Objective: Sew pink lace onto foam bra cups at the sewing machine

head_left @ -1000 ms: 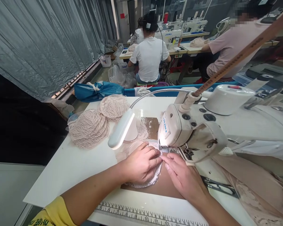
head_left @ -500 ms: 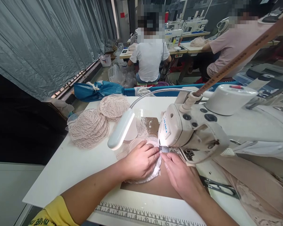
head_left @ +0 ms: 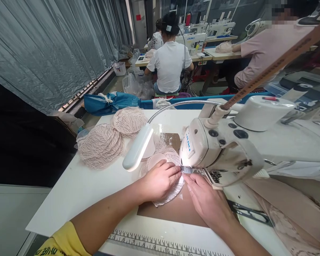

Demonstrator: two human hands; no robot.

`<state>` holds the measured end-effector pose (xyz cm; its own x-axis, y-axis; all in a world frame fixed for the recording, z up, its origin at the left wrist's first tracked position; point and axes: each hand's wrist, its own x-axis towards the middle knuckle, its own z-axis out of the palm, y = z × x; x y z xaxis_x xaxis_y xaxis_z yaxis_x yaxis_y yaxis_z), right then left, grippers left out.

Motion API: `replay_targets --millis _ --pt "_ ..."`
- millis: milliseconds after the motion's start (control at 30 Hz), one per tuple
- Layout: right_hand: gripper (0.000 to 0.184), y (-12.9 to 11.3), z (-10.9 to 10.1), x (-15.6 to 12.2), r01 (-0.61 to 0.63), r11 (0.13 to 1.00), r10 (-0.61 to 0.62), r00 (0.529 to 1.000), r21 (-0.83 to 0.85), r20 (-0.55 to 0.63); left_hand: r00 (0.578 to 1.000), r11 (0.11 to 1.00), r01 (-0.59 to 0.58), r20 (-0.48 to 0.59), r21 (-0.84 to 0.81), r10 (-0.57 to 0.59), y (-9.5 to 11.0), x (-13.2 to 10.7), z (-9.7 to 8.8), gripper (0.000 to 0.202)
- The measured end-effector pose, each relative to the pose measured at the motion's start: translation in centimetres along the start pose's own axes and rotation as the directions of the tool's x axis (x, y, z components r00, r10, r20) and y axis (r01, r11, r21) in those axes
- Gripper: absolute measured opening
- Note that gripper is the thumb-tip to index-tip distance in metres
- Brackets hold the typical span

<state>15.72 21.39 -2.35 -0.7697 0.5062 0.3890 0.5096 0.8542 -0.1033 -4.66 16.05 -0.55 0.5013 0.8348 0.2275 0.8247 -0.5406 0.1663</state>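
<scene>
A pale pink lace bra cup [head_left: 165, 202] lies under the needle area of a white sewing machine [head_left: 196, 140]. Flat on top of it rests my left hand [head_left: 161, 179], fingers extended and pressing the lace beside the presser foot. My right hand [head_left: 209, 201] meets the cup's right edge just in front of the foot, its thumb and forefinger closed on the edge. Both sets of fingertips are close to the needle, which is hidden. Beneath the cup is a brown mat [head_left: 176, 215].
Two stacks of lace cups [head_left: 100, 145] sit at the table's left. A lamp [head_left: 138, 149] on a bent neck hangs over the work. Black scissors [head_left: 249, 213] and beige fabric [head_left: 290, 202] lie at right. A printed ruler [head_left: 160, 245] runs along the front edge. Other people sit ahead.
The lace cup has turned and shifted under my left hand, so its lower edge lies differently. Both hands stay by the presser foot. The co-worker at right has moved an arm.
</scene>
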Motion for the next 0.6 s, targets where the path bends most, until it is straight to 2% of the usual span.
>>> replay_targets --millis 333,500,600 --pt "0.036 0.0 -0.37 0.14 -0.001 0.997 -0.002 0.999 0.077 0.038 0.999 0.999 0.031 -0.043 -0.02 -0.032 -0.87 -0.15 0.32 0.038" --pt "0.039 0.06 -0.38 0.05 0.08 0.997 -0.081 0.996 0.019 0.041 0.998 0.999 0.043 -0.034 -0.021 -0.044 -0.9 -0.16 0.15 0.037" --pt "0.039 -0.01 -0.26 0.07 0.071 0.997 -0.07 0.997 -0.014 0.028 0.998 0.998 0.062 -0.018 -0.014 -0.062 -0.86 -0.12 -0.14 0.037"
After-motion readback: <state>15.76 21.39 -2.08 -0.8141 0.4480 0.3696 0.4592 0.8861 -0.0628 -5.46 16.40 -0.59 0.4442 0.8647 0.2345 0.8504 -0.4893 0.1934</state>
